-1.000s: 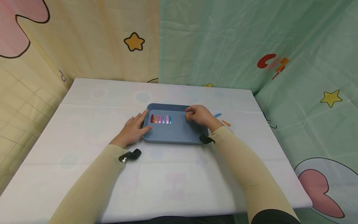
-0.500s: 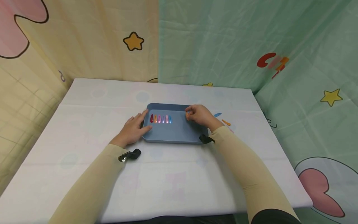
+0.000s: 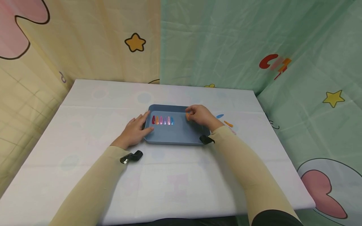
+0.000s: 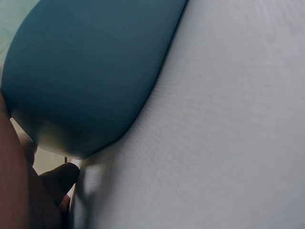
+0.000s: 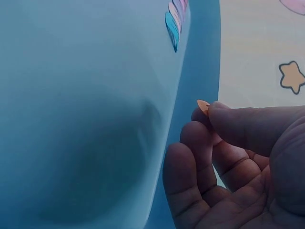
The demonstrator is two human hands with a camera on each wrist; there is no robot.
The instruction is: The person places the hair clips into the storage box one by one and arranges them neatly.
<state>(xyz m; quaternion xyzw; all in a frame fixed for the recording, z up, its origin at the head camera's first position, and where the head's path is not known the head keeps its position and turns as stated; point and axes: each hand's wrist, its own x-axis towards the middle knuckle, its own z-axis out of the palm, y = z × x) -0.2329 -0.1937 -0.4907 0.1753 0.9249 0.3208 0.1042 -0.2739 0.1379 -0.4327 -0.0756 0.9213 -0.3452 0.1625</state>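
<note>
A blue-grey tray (image 3: 178, 133) lies on the table, with a row of several snap hair clips (image 3: 161, 120) on its left half, from red to blue. My left hand (image 3: 132, 131) rests at the tray's left side, fingers spread, thumb reaching over the rim. Above the tray's right part, my right hand (image 3: 200, 116) pinches an orange hair clip (image 5: 202, 106) between thumb and index finger. Only the clip's tip shows in the right wrist view; the fingers cover the rest. The left wrist view catches the tray's outer wall (image 4: 86, 71) and part of the left hand.
Right of the tray, loose on the white tablecloth (image 3: 175, 175), lie a blue clip (image 3: 220, 116), an orange clip (image 3: 228, 124) and a pink one partly hidden by the right arm. Printed curtains (image 3: 215, 44) hang behind the table.
My right hand has shifted slightly left over the tray with the orange hair clip in its pinch. The left hand and the row of clips stay put.
</note>
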